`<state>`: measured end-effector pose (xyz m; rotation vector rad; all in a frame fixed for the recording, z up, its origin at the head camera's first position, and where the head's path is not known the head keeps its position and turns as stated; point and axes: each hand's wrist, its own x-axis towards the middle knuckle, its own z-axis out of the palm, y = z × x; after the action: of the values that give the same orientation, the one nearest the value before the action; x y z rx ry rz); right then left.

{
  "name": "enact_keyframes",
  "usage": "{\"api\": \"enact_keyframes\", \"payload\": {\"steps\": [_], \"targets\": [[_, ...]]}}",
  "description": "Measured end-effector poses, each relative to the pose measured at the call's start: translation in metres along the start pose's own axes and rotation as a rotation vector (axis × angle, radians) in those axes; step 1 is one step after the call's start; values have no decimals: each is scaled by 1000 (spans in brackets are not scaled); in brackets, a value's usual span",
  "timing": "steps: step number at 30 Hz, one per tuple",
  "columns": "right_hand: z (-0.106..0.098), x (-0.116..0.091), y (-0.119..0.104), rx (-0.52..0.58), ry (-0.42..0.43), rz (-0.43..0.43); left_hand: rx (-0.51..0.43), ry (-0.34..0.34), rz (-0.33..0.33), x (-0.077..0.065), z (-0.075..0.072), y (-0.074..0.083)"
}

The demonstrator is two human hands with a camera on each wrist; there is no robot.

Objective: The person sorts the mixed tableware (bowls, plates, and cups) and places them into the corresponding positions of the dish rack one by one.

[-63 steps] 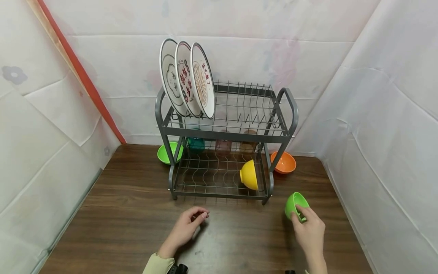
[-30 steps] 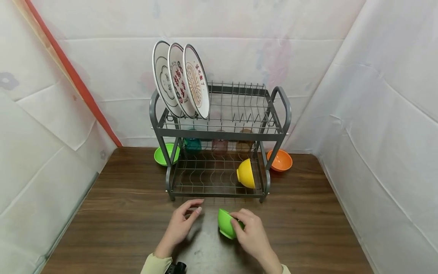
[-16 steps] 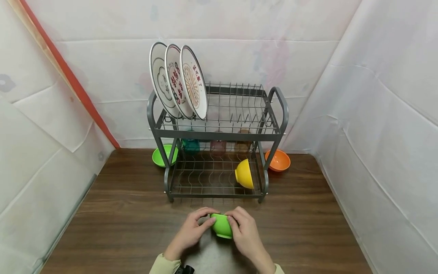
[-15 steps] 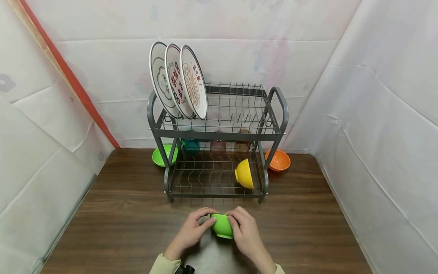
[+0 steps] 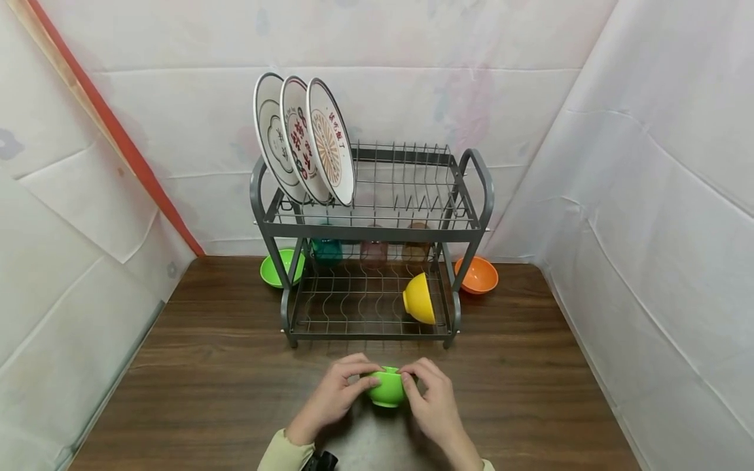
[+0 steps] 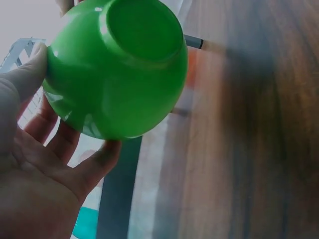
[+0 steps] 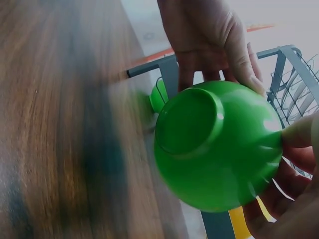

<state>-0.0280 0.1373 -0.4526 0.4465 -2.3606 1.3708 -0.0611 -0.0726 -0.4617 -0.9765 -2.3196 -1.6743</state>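
Observation:
A green bowl (image 5: 387, 391) is held between both hands in front of the dish rack (image 5: 371, 231), its foot facing down and toward me in the head view. My left hand (image 5: 332, 396) pinches the rim on the left, thumb outside. On the opposite side, the right hand (image 5: 436, 405) grips the rim between thumb and fingers. Both wrist views show the bowl's rounded outside and foot ring, clear of the tabletop; its inside is mostly hidden. On the rack's lower tier a yellow bowl (image 5: 419, 301) stands on its side at the right end.
Three patterned plates (image 5: 331, 144) stand upright at the upper tier's left. Teal (image 5: 327, 252), pinkish (image 5: 374, 254) and brown (image 5: 416, 252) cups sit at the lower tier's back. Another green bowl (image 5: 272, 269) lies left of the rack, an orange bowl (image 5: 480, 276) right.
The right hand has brought the green bowl from the table's right side to the middle. The left hand, previously holding nothing, now grips its rim too, and the bowl has turned upright.

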Motion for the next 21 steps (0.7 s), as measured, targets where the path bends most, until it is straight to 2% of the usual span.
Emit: {"api": "enact_keyframes", "payload": {"steps": [5, 10, 14, 21], "targets": [[-5, 3, 3, -16, 30, -59, 21, 20, 71, 8, -3, 4], [-10, 5, 5, -42, 68, -93, 51, 15, 83, 17, -8, 7], [-15, 4, 9, -60, 90, -92, 96, -2, 139, 24, -14, 8], [-27, 0, 21, -116, 120, -33, 202, -82, 232, 37, -25, 11]]}}
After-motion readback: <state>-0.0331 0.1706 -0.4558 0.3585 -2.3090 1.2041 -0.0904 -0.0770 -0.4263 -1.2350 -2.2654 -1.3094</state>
